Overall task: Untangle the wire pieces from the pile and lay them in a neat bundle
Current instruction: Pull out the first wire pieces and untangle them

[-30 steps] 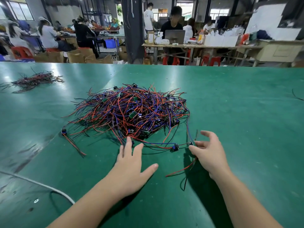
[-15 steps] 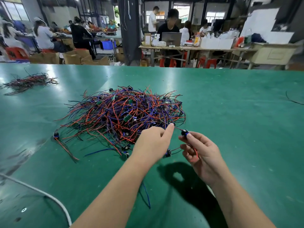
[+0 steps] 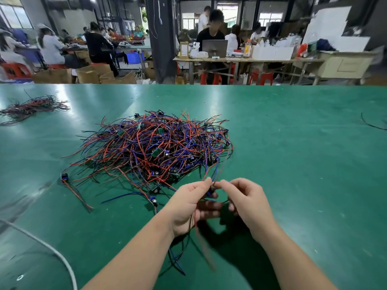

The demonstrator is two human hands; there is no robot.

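Note:
A tangled pile of red, blue and black wire pieces [image 3: 155, 147] with small green boards and dark connectors lies on the green table [image 3: 293, 153]. Just in front of its near right edge, my left hand [image 3: 188, 204] and my right hand [image 3: 247, 201] meet above the table, both pinching one wire piece [image 3: 210, 192]. Its dark connector sits between my fingertips. Its red and blue leads run up into the pile, and other leads hang blurred below my left hand. A bundle of wires [image 3: 31, 107] lies at the far left of the table.
A separate wire piece with a blue connector [image 3: 65, 176] lies left of the pile. A white cable [image 3: 52, 252] crosses the near left corner. A thin black wire [image 3: 372, 124] lies at the right edge. Beyond the table, people sit at workbenches among cardboard boxes.
My hands rose off the table, came together and took hold of one wire piece. It now hangs lifted between them with its leads trailing from the pile.

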